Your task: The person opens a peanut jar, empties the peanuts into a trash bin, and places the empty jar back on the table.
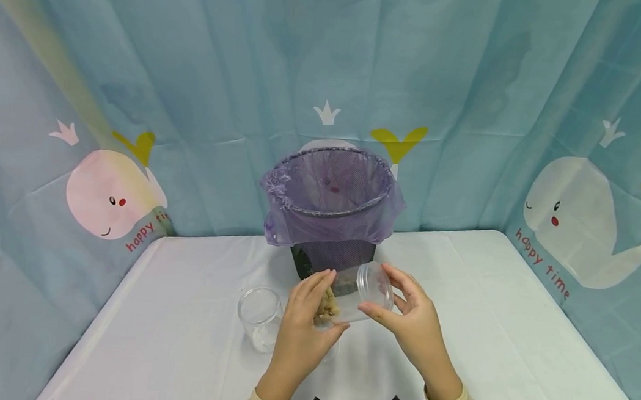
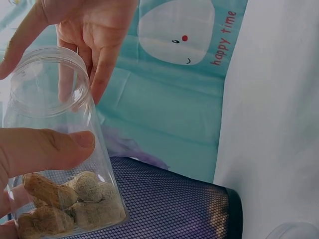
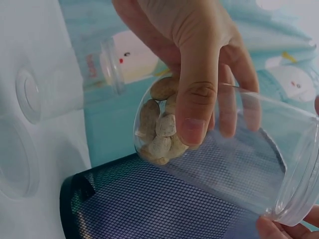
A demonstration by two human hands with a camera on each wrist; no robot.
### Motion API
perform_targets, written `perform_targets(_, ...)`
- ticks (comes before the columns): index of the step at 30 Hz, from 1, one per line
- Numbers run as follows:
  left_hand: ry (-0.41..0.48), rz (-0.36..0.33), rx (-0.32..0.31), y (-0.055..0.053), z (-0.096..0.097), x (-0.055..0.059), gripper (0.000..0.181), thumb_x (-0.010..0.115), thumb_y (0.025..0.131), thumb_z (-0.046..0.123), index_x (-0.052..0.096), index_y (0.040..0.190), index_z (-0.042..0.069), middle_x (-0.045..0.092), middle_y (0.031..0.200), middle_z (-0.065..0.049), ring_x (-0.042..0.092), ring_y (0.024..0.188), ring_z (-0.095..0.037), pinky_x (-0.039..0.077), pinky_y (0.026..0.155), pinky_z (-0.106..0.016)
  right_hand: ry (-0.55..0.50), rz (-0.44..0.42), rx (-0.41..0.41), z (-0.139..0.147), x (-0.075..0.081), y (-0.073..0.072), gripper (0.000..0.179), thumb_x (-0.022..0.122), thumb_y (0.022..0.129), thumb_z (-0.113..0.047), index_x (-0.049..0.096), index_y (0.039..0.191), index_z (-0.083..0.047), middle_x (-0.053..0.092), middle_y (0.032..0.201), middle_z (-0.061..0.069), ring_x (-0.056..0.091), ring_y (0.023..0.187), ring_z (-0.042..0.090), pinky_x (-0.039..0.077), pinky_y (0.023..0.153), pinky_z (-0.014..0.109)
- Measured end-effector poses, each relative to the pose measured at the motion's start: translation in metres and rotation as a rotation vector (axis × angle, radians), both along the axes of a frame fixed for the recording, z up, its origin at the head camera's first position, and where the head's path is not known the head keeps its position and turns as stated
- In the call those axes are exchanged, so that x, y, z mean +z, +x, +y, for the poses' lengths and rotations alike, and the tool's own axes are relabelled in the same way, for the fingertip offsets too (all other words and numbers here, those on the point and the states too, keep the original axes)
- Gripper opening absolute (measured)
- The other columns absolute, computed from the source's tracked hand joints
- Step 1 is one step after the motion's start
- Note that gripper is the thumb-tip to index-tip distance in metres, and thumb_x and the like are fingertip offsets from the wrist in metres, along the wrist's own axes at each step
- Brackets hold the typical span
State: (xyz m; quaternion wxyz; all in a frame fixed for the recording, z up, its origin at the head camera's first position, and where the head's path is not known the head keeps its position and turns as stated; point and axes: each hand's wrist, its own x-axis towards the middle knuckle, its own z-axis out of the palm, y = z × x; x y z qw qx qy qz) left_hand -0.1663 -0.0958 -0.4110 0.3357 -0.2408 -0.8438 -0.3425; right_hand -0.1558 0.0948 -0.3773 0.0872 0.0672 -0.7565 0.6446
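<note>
A clear plastic jar (image 1: 350,293) is tilted on its side above the table, its mouth toward the right. Unshelled peanuts (image 3: 158,124) lie gathered at its base end. My left hand (image 1: 302,339) grips the jar near the base, thumb on the near side and fingers over the far side. At the mouth end, my right hand (image 1: 420,325) holds the rim between thumb and fingers. Its fingertips (image 3: 271,229) touch the rim in the right wrist view. A second clear jar (image 1: 261,331) stands upright left of my left hand and partly behind it.
Behind the hands stands a black mesh bin (image 2: 164,204) lined with a purple bag (image 1: 327,222). A clear round disc (image 3: 17,159), perhaps a lid, lies on the white table (image 1: 180,338). Blue printed curtain (image 1: 222,96) closes off the back and sides.
</note>
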Motion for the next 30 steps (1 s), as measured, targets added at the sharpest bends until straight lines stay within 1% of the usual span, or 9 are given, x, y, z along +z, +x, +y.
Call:
perform_targets(4, 0.009, -0.005, -0.008, 0.0003, -0.0001, -0.0001, 0.098, 0.098, 0.052, 0.008, 0.056, 0.139, 0.013, 0.059, 0.137, -0.007, 0.054, 0.125, -0.025, 0.055, 0.099, -0.041, 0.012, 0.019, 0.002, 0.0008, 0.0001, 0.0007, 0.074, 0.084, 0.080, -0.015, 0.048, 0.144, -0.006, 0.046, 0.150, 0.006, 0.045, 0.136, 0.024, 0.043, 0.104, 0.012)
perform_targets(8, 0.020, -0.013, -0.021, 0.0006, -0.0006, 0.0004, 0.097, 0.098, 0.052, 0.007, 0.056, 0.139, 0.012, 0.059, 0.137, -0.006, 0.054, 0.125, -0.025, 0.055, 0.099, -0.041, 0.007, 0.062, 0.028, 0.0021, -0.0005, 0.0005, 0.074, 0.083, 0.079, -0.011, 0.048, 0.144, -0.003, 0.047, 0.149, 0.009, 0.045, 0.135, 0.021, 0.043, 0.103, 0.008)
perform_targets(13, 0.036, -0.022, -0.032, 0.0013, -0.0011, 0.0013, 0.094, 0.098, 0.051, 0.006, 0.058, 0.137, 0.009, 0.059, 0.137, -0.005, 0.054, 0.126, -0.025, 0.055, 0.099, -0.042, 0.000, 0.103, 0.068, 0.0042, -0.0025, -0.0008, 0.076, 0.083, 0.079, -0.006, 0.046, 0.145, 0.001, 0.046, 0.149, 0.010, 0.046, 0.130, 0.002, 0.045, 0.101, 0.007)
perform_targets(15, 0.037, -0.025, -0.034, 0.0012, -0.0013, 0.0016, 0.094, 0.098, 0.051, 0.006, 0.058, 0.137, 0.009, 0.059, 0.137, -0.005, 0.054, 0.126, -0.025, 0.054, 0.099, -0.042, 0.007, 0.112, 0.077, 0.0050, -0.0027, -0.0012, 0.076, 0.083, 0.079, -0.006, 0.046, 0.145, 0.000, 0.046, 0.149, 0.010, 0.045, 0.129, -0.002, 0.044, 0.102, 0.007)
perform_targets(18, 0.033, -0.035, -0.035, 0.0009, -0.0017, 0.0017, 0.094, 0.098, 0.052, 0.006, 0.058, 0.137, 0.010, 0.059, 0.137, -0.005, 0.054, 0.127, -0.026, 0.054, 0.100, -0.043, 0.014, 0.109, 0.084, 0.0059, -0.0025, -0.0014, 0.077, 0.083, 0.079, -0.007, 0.046, 0.146, -0.003, 0.046, 0.150, 0.009, 0.045, 0.131, 0.002, 0.043, 0.102, 0.006)
perform_targets(23, 0.020, -0.060, -0.029, 0.0011, -0.0023, 0.0006, 0.093, 0.097, 0.054, 0.007, 0.057, 0.138, 0.011, 0.059, 0.137, -0.005, 0.053, 0.128, -0.026, 0.054, 0.101, -0.044, 0.012, 0.085, 0.069, 0.0045, 0.0004, 0.0011, 0.076, 0.083, 0.079, -0.008, 0.047, 0.146, -0.007, 0.045, 0.151, 0.010, 0.044, 0.135, 0.021, 0.042, 0.103, 0.006)
perform_targets(25, 0.016, -0.060, -0.026, 0.0012, -0.0022, -0.0002, 0.093, 0.098, 0.053, 0.007, 0.057, 0.138, 0.011, 0.059, 0.137, -0.005, 0.053, 0.128, -0.026, 0.054, 0.101, -0.044, 0.023, 0.068, 0.043, 0.0033, 0.0015, 0.0018, 0.074, 0.083, 0.080, -0.010, 0.048, 0.145, -0.008, 0.047, 0.150, 0.010, 0.045, 0.133, 0.025, 0.044, 0.101, 0.007)
perform_targets(27, 0.012, -0.055, -0.023, 0.0010, -0.0019, -0.0011, 0.094, 0.098, 0.053, 0.008, 0.057, 0.138, 0.011, 0.059, 0.138, -0.005, 0.053, 0.128, -0.026, 0.054, 0.101, -0.043, 0.047, 0.048, 0.013, 0.0024, 0.0023, 0.0018, 0.071, 0.082, 0.081, -0.013, 0.050, 0.144, -0.007, 0.048, 0.149, 0.010, 0.047, 0.132, 0.026, 0.048, 0.102, 0.014)
perform_targets(30, 0.012, -0.049, -0.025, 0.0008, -0.0015, -0.0016, 0.094, 0.098, 0.053, 0.007, 0.057, 0.138, 0.012, 0.058, 0.138, -0.005, 0.052, 0.129, -0.026, 0.053, 0.102, -0.043, 0.076, 0.023, -0.018, 0.0016, 0.0033, 0.0015, 0.068, 0.082, 0.082, -0.017, 0.052, 0.143, -0.007, 0.051, 0.147, 0.009, 0.050, 0.130, 0.026, 0.051, 0.104, 0.028)
